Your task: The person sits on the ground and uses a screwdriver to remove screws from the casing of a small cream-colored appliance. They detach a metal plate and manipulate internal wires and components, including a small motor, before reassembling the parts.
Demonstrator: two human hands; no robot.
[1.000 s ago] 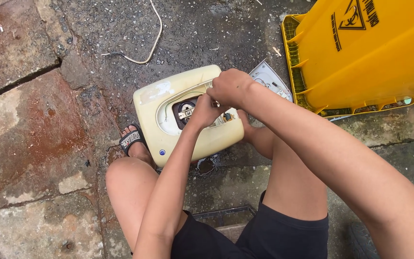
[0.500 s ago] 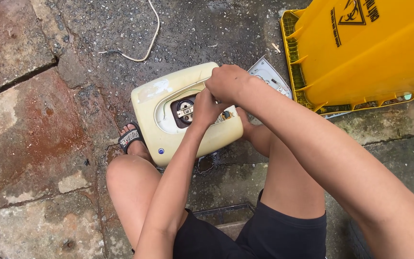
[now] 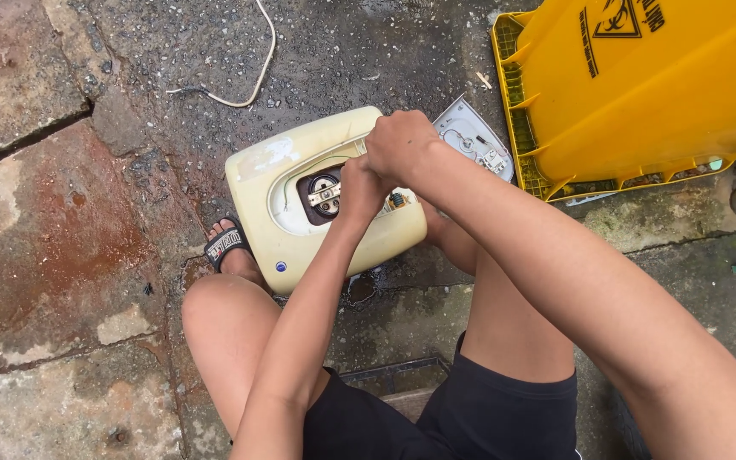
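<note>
Barely shifted, two hands [image 3: 381, 170] (both clenched) press one cream appliance [image 3: 300, 183].

Bare left hand [image 3: 359, 189] and bare right hand [image 3: 400, 145], forearms sleeveless; black fabric shorts [image 3: 462, 409] above bare knees; a black rubber slide sandal with white lettering [image 3: 225, 247] on one foot.

Both hands cover the right side of the cream appliance casing [image 3: 300, 170], so whatever the right hand [image 3: 400, 143] and left hand [image 3: 359, 187] pinch there can't be made out. The grey cover plate [image 3: 474, 136] behind the casing is half hidden by the forearm. The yellow bin [image 3: 641, 94] right of the casing runs off the frame.
</note>
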